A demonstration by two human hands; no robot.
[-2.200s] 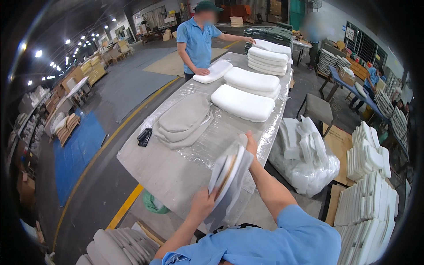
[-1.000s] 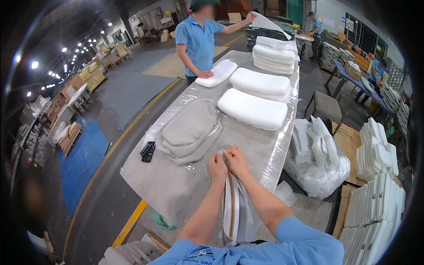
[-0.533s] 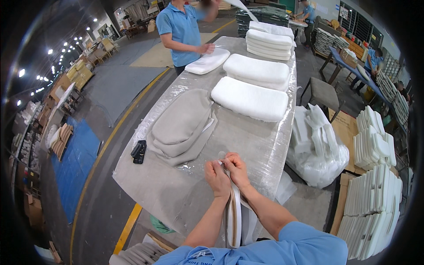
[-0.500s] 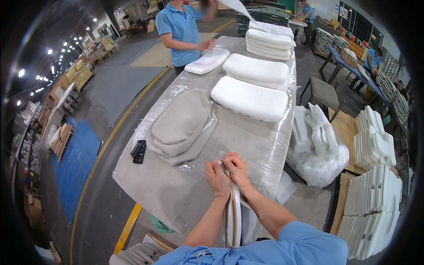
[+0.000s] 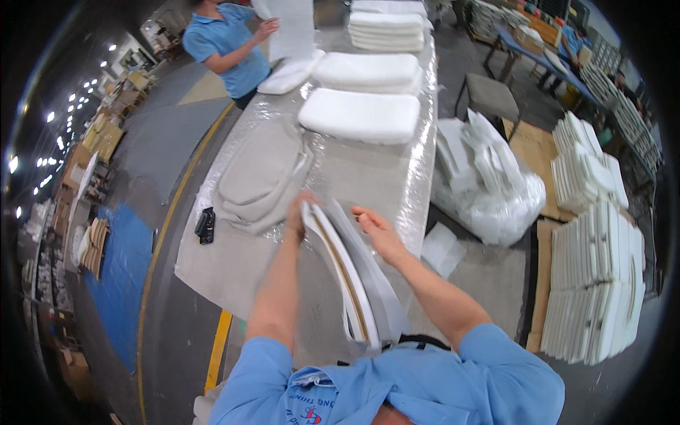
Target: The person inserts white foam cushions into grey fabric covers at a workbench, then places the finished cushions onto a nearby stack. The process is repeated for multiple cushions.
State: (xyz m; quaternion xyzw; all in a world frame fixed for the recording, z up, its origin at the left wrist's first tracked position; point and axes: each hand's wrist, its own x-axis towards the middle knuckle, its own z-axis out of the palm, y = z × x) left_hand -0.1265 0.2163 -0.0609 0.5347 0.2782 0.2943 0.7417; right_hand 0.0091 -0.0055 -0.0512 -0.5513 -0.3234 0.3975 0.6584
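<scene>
Fingers of one left hand point(image 5: 298, 214) grasp the top of one white-and-grey cushion point(image 5: 346, 260), which slants down from them through the frame's lower centre, with one right hand point(image 5: 377, 231) loose and half-curled near it and one plastic bag point(image 5: 489, 205) at centre right.

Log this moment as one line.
left hand: holding white-edged piece | right hand: beside it | grey fabric pieces: on table

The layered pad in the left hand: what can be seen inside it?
In the layered pad, a brown layer shows edge-on between white layers, with grey cloth along the right side. Whatever lies deeper between them is covered.
</scene>
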